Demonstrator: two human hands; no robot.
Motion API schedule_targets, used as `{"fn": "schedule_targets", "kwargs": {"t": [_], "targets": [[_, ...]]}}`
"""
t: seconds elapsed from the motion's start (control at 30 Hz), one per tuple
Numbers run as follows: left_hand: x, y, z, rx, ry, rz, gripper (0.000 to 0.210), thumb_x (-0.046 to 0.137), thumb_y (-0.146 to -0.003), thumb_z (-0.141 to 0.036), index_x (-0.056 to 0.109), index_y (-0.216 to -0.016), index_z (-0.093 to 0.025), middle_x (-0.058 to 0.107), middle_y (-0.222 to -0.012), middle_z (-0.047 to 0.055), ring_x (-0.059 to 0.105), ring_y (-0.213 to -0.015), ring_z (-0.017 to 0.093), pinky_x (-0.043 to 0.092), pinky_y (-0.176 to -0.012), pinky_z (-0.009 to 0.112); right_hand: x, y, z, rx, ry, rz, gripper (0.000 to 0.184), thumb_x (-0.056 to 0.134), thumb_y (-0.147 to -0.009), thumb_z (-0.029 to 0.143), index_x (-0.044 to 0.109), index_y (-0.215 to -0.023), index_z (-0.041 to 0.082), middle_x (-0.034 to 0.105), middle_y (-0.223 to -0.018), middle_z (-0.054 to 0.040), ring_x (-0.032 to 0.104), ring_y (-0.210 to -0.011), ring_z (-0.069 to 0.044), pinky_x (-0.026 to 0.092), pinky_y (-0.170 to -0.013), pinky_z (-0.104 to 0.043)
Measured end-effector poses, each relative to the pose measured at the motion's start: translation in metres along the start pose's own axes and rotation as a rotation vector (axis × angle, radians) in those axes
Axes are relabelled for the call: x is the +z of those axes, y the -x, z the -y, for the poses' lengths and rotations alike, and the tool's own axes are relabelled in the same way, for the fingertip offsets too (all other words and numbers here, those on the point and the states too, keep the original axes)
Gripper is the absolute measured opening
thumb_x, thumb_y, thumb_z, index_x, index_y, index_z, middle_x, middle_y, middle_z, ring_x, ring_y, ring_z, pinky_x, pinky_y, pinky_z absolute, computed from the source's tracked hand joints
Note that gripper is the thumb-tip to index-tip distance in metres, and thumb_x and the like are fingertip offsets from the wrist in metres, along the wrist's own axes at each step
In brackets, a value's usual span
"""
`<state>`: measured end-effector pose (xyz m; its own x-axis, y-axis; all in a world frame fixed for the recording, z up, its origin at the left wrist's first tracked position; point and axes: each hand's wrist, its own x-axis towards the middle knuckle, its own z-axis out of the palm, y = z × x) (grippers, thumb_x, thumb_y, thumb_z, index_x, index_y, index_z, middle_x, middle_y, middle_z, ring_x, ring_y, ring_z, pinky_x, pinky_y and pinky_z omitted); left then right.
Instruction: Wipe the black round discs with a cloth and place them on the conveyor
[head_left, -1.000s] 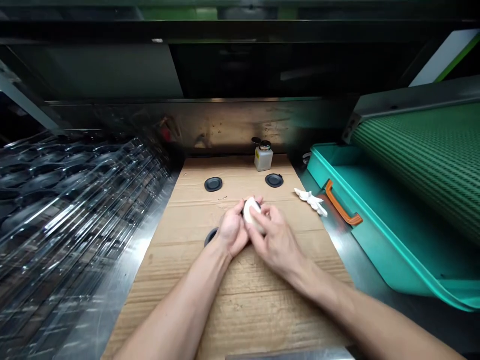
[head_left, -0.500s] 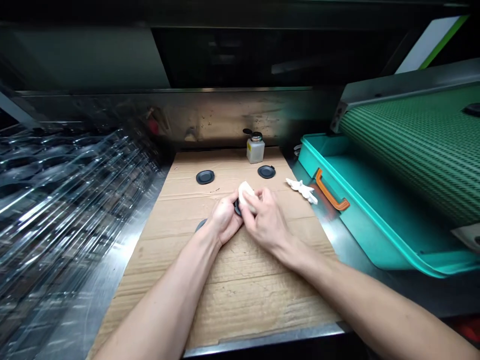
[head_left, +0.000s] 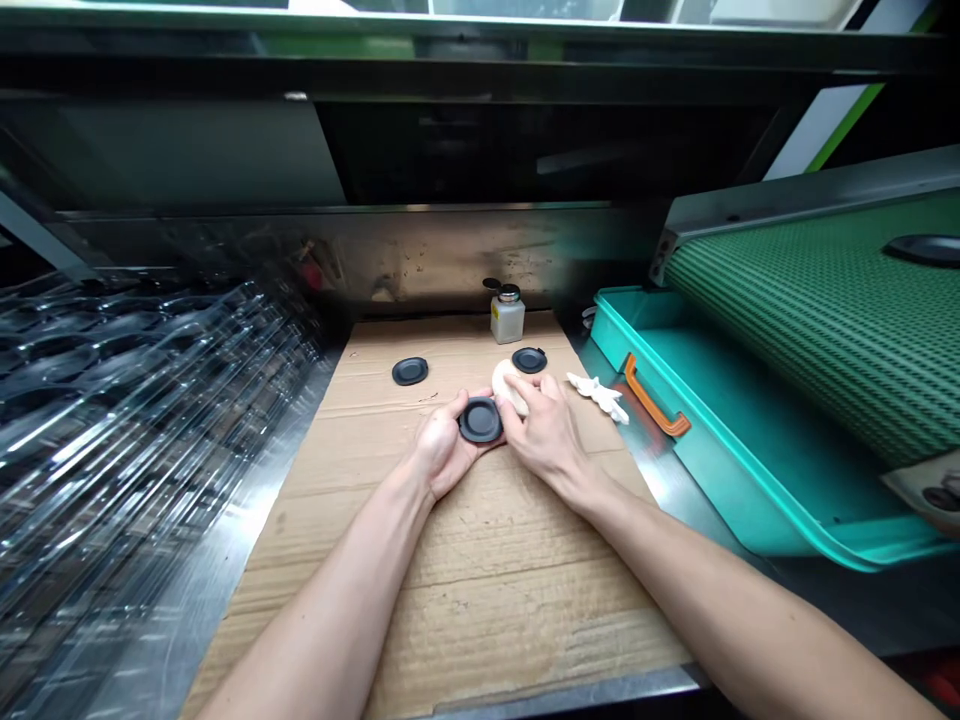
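My left hand [head_left: 442, 445] grips a round black plastic lid [head_left: 481, 420] by its edge, with the recessed face turned up. Beside it, my right hand [head_left: 546, 425] pinches a folded white cloth pad [head_left: 510, 385] just off the lid's right side. Both hands are over the cardboard sheet [head_left: 480, 600]. Another black lid [head_left: 410, 371] lies on the cardboard to the far left of the hands. A further black lid [head_left: 529, 360] rests just beyond the pad. Behind it stands a small translucent bottle [head_left: 508, 316] with its dark cap flipped up.
A crumpled white cloth [head_left: 598, 397] lies at the cardboard's right edge. Next to it is a teal bin [head_left: 720, 480] with an orange handle [head_left: 654, 400]. Above the bin, a green conveyor belt [head_left: 817, 290] carries a black lid [head_left: 926, 250]. Clear plastic trays [head_left: 150, 430] are stacked at left.
My right hand has drawn the pad off the lid to the right, and the lid now faces up in view. A dark disc edge by my left wrist no longer shows. The view tilted up.
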<state>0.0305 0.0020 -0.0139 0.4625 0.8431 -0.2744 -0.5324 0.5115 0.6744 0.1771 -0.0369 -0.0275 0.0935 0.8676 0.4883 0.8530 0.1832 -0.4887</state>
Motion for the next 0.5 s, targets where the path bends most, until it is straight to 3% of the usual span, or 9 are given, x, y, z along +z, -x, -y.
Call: {"fn": "schedule_targets", "kwargs": {"t": [0.13,0.3,0.4,0.5], "targets": [[-0.006,-0.001,-0.017,0.009,-0.025,-0.051,0.03,0.042,-0.092,-0.031,0.055,-0.11,-0.011,0.058,-0.127,0.021,0.066,-0.101,0.029,0.056,-0.077,0.044,-0.009,-0.003,-0.015,0.008,0.01,0.088,0.047,0.053,-0.083,0.031,0.051,-0.128,0.019,0.053,-0.1,-0.0101,0.052,-0.094,-0.026,0.043,-0.082,-0.037],[0.001,0.005,-0.02,-0.018,-0.008,-0.072,0.031,0.038,-0.091,-0.028,0.051,-0.111,-0.009,0.059,-0.122,0.027,0.068,-0.093,0.031,0.056,-0.067,0.041,-0.029,-0.005,-0.015,0.115,0.115,0.28,0.031,0.063,-0.07,0.03,0.058,-0.099,0.02,0.057,-0.09,-0.0083,0.056,-0.079,-0.024,0.039,-0.065,-0.031],[0.007,0.009,-0.014,-0.003,0.004,-0.059,0.029,0.04,-0.09,-0.026,0.052,-0.11,-0.009,0.06,-0.119,0.026,0.067,-0.095,0.03,0.055,-0.069,0.041,-0.042,-0.012,-0.013,0.189,0.131,0.267,0.033,0.066,-0.067,0.035,0.057,-0.096,0.02,0.061,-0.084,-0.007,0.058,-0.074,-0.024,0.036,-0.06,-0.03],[0.01,0.008,-0.006,0.029,0.019,-0.049,0.028,0.043,-0.091,-0.028,0.056,-0.105,-0.008,0.064,-0.112,0.023,0.067,-0.092,0.028,0.055,-0.07,0.039,-0.05,-0.015,-0.008,0.21,-0.065,0.261,0.035,0.065,-0.072,0.039,0.057,-0.103,0.024,0.065,-0.082,-0.0017,0.059,-0.07,-0.02,0.036,-0.058,-0.027]]}}
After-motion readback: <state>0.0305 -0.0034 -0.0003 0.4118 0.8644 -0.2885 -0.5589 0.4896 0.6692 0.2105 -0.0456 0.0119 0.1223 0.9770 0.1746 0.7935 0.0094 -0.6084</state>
